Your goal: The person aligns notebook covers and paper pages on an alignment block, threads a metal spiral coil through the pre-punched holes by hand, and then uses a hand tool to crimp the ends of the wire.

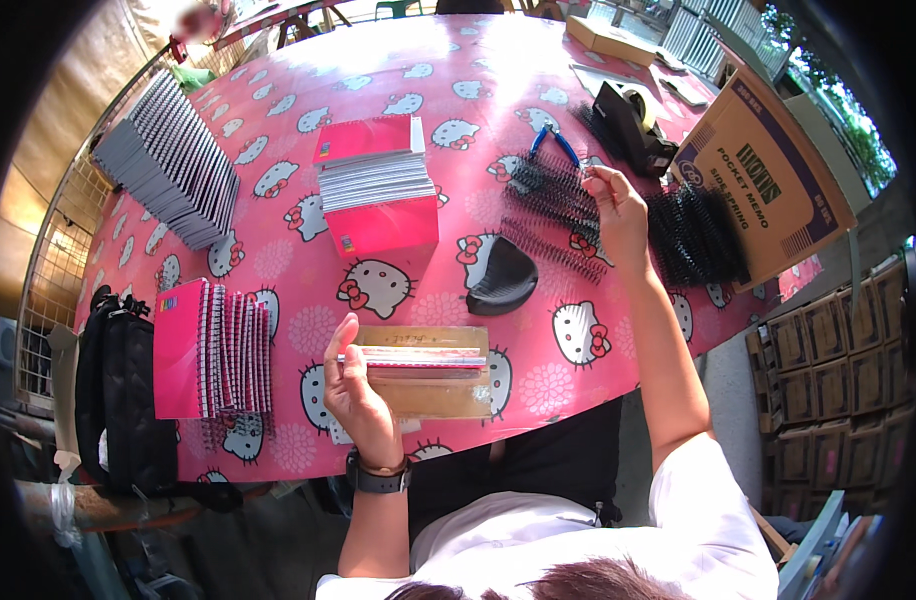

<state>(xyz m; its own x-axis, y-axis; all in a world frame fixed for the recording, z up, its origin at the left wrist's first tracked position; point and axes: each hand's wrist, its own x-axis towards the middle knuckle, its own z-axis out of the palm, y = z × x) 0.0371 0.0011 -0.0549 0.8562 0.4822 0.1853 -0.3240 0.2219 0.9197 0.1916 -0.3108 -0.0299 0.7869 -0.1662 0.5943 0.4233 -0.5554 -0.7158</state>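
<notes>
Left hand [362,392] grips pink-and-white paper sheets [423,359]. Right hand [620,212] seemingly pinches black wire spirals [553,192], left of a lettered brown cardboard box [783,205].

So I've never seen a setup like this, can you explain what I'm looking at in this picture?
There's no machine here: these are a person's two bare hands, seen from above by a fisheye camera worn on their head, which is why straight edges bend near the rim. The left hand holds a thin pad of pages, edge toward the camera, over a tan board. The right hand is at some black spiral coils; whether it grips one is too small to tell. The pink patterned table also bears stacked pink notebooks and a cardboard box.
</notes>
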